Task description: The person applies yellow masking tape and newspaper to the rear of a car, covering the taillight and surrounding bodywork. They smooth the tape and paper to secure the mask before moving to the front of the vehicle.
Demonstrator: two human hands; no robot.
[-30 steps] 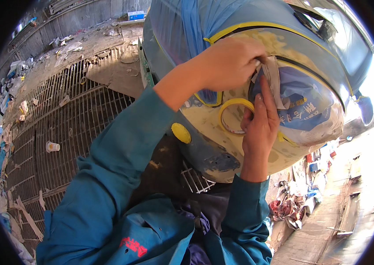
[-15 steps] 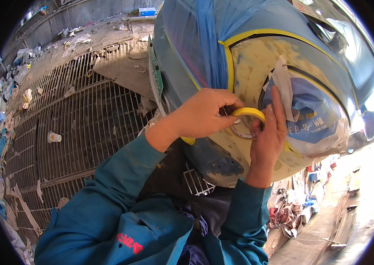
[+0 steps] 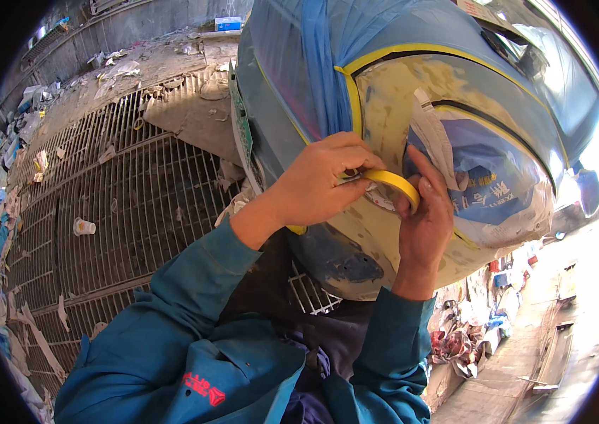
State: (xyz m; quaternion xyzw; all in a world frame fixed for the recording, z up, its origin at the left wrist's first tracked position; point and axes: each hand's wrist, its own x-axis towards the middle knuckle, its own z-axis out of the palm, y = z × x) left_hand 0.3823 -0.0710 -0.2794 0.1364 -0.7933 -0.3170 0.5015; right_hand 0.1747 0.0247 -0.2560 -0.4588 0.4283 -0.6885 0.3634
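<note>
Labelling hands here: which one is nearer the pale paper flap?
Right. The right hand is beside the pale paper flap, at its lower left; the left hand is farther left, on the yellow tape roll.

Underfoot at left, dark slatted metal grating (image 3: pixel 122 191), dusty and strewn with scraps (image 3: pixel 106 155), partly covered at the top by a flat brown sheet (image 3: pixel 183 127); on the slats, a small pale cup (image 3: pixel 84 226). Farther off, a grimy grey wall (image 3: pixel 154 32) and a blue-and-white box (image 3: pixel 228 24). At right, pale flooring (image 3: pixel 515 374) under glaring light, alongside crumpled litter (image 3: pixel 458 346).
</note>
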